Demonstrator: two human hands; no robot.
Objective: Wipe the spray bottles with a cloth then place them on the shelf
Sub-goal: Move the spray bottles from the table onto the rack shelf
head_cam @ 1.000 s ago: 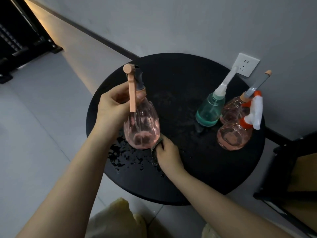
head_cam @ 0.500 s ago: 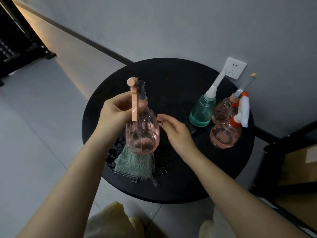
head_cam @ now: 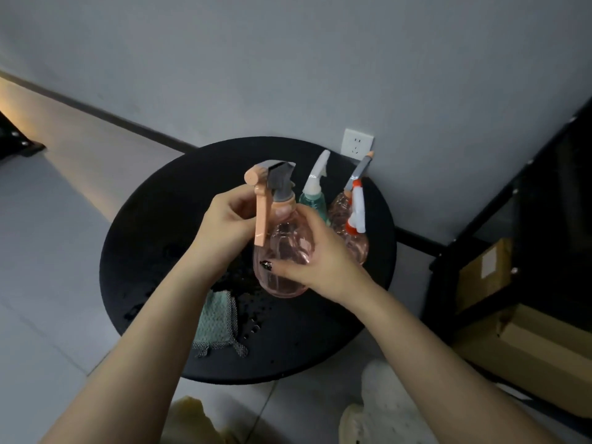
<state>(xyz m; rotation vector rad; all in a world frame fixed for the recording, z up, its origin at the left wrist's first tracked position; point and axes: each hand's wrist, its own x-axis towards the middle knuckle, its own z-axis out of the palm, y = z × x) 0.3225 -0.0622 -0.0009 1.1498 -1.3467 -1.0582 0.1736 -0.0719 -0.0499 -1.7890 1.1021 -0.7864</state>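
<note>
Both my hands hold a pink spray bottle (head_cam: 282, 248) with a peach trigger above the round black table (head_cam: 153, 238). My left hand (head_cam: 224, 229) grips its neck behind the trigger. My right hand (head_cam: 317, 254) wraps round the bottle's belly from the right. The green cloth (head_cam: 217, 322) lies flat on the table's near edge, under my left forearm, with no hand on it. Behind the held bottle stand a teal spray bottle (head_cam: 312, 200) and two more pink ones (head_cam: 355, 238), partly hidden by my right hand.
Water drops speckle the table around the cloth. A wall socket (head_cam: 357, 145) sits on the grey wall behind. A black shelf frame (head_cam: 499, 200) with cardboard boxes (head_cam: 487, 274) stands at the right. Shoes (head_cam: 381, 408) show on the floor below.
My right hand let go of the cloth, which now lies on the table, and came up to grip the bottle's body. The view has shifted right, showing the shelf.
</note>
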